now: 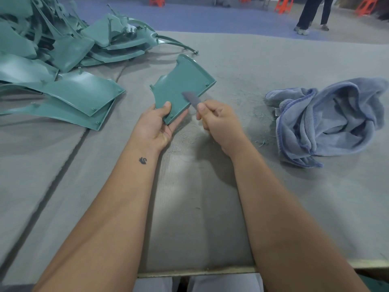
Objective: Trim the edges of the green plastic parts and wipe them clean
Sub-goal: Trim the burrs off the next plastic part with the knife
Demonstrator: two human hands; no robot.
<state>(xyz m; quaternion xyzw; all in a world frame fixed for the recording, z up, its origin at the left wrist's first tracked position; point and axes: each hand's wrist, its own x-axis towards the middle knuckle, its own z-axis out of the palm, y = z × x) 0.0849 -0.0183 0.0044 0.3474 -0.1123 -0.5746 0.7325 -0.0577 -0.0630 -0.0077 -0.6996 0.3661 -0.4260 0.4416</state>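
Grey counter (210,207): left hand (156,123) grips a green part (181,85); right hand (219,121) pinches a blade (190,99) against it.

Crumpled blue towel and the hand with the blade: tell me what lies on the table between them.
In the head view, only grey table mat with thin green plastic shavings lies between the crumpled blue towel and the right hand.

no readable text, labels, brands or numbers on any surface in view
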